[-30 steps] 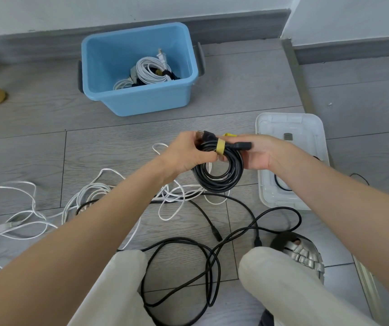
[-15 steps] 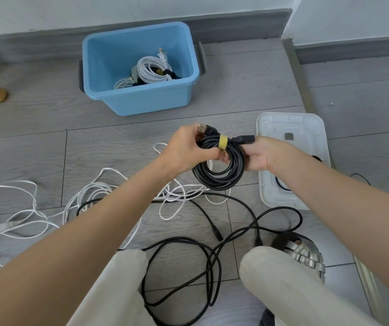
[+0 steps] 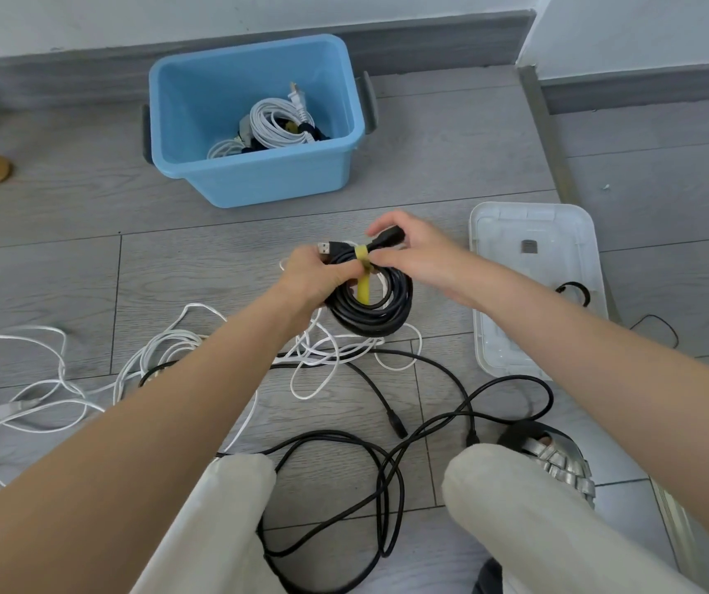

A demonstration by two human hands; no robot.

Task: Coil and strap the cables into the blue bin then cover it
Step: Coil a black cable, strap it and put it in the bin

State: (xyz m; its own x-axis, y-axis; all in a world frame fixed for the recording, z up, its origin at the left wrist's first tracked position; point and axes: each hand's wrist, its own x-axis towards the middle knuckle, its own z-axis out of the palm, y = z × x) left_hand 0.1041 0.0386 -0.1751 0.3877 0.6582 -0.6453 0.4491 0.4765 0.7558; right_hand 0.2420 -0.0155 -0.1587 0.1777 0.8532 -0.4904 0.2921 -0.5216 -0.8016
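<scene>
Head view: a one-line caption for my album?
Both hands fasten a yellow strap around a coiled black cable.

Lid (image 3: 534, 225) right of bin (image 3: 254, 182)

A coiled black cable (image 3: 372, 308) hangs above the floor with a yellow strap (image 3: 362, 276) wrapped over its top, the strap's tail dangling across the loop. The open blue bin (image 3: 258, 182) stands by the wall holding white coils, its clear lid (image 3: 579, 233) lying flat to the right. Loose white cables (image 3: 61, 379) and black cables (image 3: 344, 448) sprawl on the floor.
</scene>
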